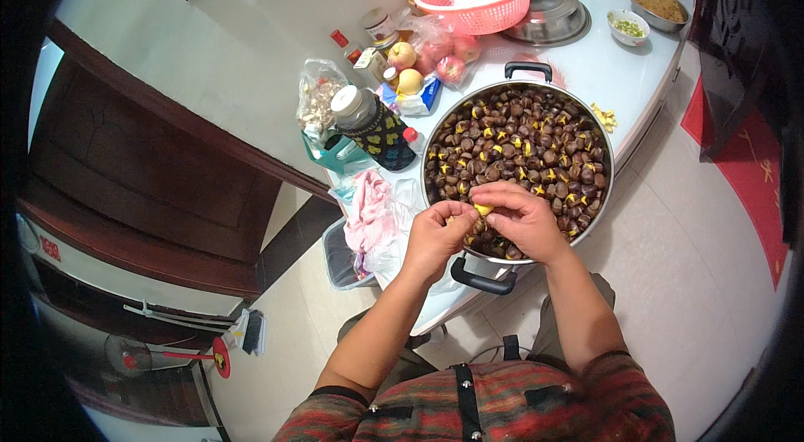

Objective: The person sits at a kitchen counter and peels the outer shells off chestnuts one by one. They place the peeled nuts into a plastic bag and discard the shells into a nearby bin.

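A wide steel pot (610,191) with two black handles stands before me, full of brown chestnuts (502,128). Many of their shells are split, and yellow flesh shows through the cuts. Over the near part of the pot, my right hand (524,219) holds a yellow peeled chestnut (483,209) between thumb and fingers. My left hand (443,231) meets it from the left, thumb and forefinger pinched together at the chestnut with a small pale bit beside them. The fingers partly hide the chestnut.
Yellow scraps (604,118) lie right of the pot. Leftward stand a jar in a knitted cover (383,134), a pink cloth (369,210) and a bin (339,257). Behind are bagged apples (451,68), a pink basket (440,5), a metal lid (553,15) and a bowl (619,34).
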A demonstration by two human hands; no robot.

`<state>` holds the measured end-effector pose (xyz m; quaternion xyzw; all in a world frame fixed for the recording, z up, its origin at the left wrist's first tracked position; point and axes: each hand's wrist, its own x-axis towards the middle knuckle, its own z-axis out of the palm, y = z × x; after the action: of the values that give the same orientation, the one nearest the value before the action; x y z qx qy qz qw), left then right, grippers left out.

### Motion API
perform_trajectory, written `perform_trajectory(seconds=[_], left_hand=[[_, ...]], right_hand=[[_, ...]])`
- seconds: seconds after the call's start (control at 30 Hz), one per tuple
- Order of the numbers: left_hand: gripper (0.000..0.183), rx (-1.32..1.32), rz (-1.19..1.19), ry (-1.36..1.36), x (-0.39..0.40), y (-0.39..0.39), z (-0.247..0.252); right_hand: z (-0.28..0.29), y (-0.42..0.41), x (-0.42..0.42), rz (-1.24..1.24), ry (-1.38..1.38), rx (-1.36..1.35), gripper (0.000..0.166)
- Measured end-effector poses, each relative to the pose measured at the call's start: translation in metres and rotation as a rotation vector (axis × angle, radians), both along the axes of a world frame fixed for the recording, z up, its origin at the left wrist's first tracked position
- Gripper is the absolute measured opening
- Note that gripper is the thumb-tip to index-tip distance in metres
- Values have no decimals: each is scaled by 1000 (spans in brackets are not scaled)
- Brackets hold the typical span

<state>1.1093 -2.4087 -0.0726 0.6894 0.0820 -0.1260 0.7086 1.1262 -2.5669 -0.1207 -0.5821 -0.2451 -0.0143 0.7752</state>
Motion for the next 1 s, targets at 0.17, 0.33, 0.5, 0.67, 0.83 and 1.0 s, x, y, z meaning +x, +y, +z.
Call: perform_trajectory(seconds=[0.17,0.33,0.5,0.67,0.83,1.0], left_hand=[[11,69,-15,-48,1,1,-3],[11,110,-6,-88,3,5,-11],[10,35,-14,31,2,5,-3],[10,63,-31,24,3,7,-4],[8,66,-5,16,4,6,-7],[4,75,6,-3,5,5,-8]], right_hand=[[-1,-1,2,-87,-159,-171,30],[1,1,1,-116,-193,-223,28],[-2,0,2,-124,-235,-228,27],[1,0,0,-118,-246,-252,28],[1,1,0,-115,-257,-284,28],[0,1,-1,-107,-270,-304,30]])
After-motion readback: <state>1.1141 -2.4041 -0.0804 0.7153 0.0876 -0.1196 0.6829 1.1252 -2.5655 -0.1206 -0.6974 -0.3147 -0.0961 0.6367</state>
